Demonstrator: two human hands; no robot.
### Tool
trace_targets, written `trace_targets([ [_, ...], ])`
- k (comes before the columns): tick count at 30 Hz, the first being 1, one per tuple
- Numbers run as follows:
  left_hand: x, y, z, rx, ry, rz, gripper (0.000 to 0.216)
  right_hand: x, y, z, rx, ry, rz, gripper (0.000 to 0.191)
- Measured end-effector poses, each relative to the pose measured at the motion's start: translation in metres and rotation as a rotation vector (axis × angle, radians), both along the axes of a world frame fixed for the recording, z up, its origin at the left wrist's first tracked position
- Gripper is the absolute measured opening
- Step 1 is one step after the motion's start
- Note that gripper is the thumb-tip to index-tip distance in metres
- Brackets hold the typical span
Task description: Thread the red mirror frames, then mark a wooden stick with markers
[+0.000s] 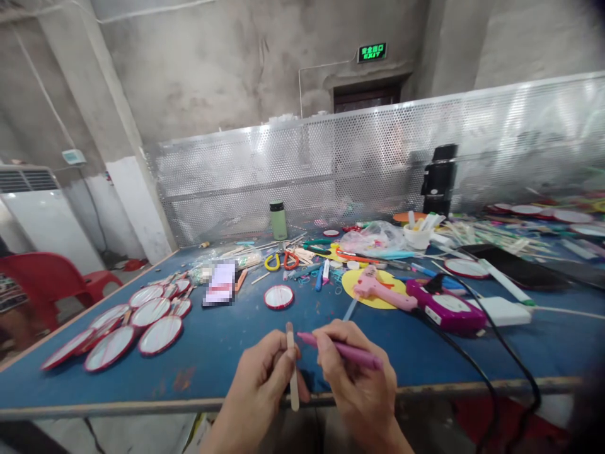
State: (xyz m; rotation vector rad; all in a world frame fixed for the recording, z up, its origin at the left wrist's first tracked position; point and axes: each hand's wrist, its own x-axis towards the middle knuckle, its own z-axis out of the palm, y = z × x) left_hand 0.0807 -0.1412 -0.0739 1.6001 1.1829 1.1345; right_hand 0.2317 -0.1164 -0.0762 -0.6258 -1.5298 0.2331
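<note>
1. The left hand (262,372) pinches a wooden stick (295,391) by its middle at the tabletop's (212,359) front edge, probably steadying it.
2. The right hand (362,378) holds a purple pen (359,355) in a writing grip, tip beside the stick, seemingly for control.
3. Bare tabletop separates the hands from one red-rimmed disc (278,297); more discs (150,311) crowd leftward.

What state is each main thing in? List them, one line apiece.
Left hand: pinching the wooden stick
Right hand: gripping the pink marker
Wooden stick: held up off the table
Pink marker: looks uncapped, tip toward the stick
Pink tool: lying on its side
Green bottle: upright, lid on
Exit sign: lit
Plastic bag: crumpled
</note>
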Motion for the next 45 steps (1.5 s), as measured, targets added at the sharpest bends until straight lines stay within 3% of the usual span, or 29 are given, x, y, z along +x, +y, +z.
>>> trace_targets([
  [8, -0.0021, -0.0003, 0.0004, 0.032, 0.012, -0.051, 0.037, 0.0000, -0.0014, 0.0018, 0.007, -0.032, -0.030, 0.021],
  [45, 0.0000, -0.0009, 0.0028, 0.035, -0.011, -0.046, 0.037, -0.0001, 0.0018, -0.0053, -0.016, 0.002, 0.021, 0.019],
])
